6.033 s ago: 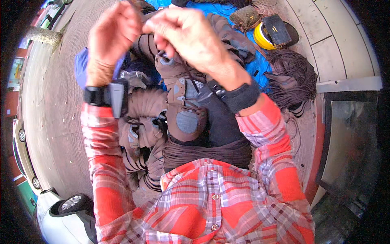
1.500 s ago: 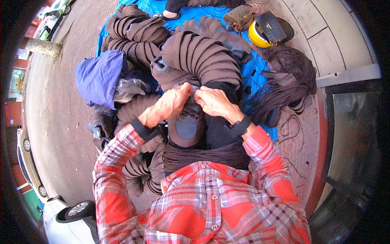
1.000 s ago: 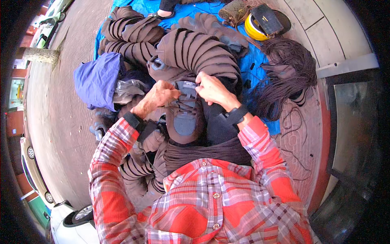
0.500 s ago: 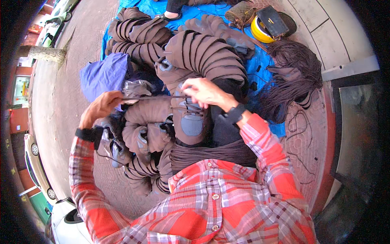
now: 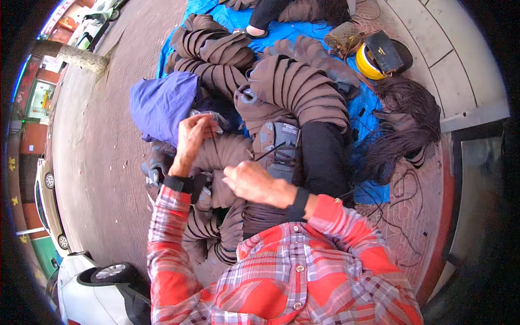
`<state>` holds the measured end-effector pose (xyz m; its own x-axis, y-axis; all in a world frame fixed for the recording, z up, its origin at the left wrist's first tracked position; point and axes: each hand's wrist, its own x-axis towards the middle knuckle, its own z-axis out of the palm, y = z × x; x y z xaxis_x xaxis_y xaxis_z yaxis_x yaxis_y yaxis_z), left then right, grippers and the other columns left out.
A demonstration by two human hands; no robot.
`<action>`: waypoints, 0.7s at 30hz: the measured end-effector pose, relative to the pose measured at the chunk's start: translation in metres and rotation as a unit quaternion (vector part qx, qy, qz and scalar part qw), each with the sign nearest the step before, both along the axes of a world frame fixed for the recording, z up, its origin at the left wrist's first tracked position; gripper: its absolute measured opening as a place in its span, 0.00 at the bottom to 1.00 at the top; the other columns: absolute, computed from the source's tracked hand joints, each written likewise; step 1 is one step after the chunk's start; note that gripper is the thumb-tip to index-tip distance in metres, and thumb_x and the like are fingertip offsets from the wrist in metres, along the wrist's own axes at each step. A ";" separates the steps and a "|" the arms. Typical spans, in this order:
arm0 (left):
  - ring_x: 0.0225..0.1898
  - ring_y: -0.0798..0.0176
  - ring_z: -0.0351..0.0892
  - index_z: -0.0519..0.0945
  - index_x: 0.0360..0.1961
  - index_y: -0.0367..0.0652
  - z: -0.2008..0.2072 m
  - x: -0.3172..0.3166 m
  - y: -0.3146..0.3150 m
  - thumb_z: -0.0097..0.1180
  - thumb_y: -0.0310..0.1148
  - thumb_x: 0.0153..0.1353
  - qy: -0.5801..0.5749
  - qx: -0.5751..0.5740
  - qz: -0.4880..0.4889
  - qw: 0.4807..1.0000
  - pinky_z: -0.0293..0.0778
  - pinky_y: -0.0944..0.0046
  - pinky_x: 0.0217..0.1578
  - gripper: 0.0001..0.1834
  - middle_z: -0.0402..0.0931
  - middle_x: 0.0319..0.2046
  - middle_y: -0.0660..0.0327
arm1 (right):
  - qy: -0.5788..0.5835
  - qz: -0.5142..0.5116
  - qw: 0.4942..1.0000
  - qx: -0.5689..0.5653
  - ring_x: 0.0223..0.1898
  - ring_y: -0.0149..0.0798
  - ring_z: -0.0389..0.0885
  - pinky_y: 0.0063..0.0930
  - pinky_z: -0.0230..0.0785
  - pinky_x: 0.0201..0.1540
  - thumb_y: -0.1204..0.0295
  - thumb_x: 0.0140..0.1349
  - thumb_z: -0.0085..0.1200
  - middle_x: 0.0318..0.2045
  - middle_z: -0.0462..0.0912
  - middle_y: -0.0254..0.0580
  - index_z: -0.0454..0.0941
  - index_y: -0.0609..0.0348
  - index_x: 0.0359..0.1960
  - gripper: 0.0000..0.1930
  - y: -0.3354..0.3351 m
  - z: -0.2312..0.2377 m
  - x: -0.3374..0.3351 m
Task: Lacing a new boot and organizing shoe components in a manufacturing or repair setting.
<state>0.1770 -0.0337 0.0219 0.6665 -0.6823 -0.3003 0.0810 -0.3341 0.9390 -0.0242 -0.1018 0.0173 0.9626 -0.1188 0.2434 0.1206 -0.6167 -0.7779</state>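
Left hand (image 5: 195, 132): fingertips pinching a thin dark lace (image 5: 214, 144)
Right hand (image 5: 254, 181): narrow, curled; can't tell whether it grips
Brown-grey fabric shoe upper (image 5: 283, 162): by the black-trousered lap's (image 5: 325, 157) left edge

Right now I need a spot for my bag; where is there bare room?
The paving between the purple cloth and tan car is largely open; so are the pale slabs right of the yellow container. Brown uppers crowd the blue tarp, dark cords its right edge.
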 end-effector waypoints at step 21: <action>0.23 0.68 0.78 0.77 0.30 0.33 -0.018 -0.077 -0.064 0.54 0.30 0.54 -0.080 0.161 -0.226 0.957 0.73 0.70 0.26 0.09 0.77 0.23 0.59 | 0.228 -0.132 0.890 0.372 0.09 0.31 0.71 0.23 0.58 0.08 0.70 0.59 0.47 0.15 0.77 0.43 0.72 0.69 0.44 0.15 -0.123 -0.030 -0.028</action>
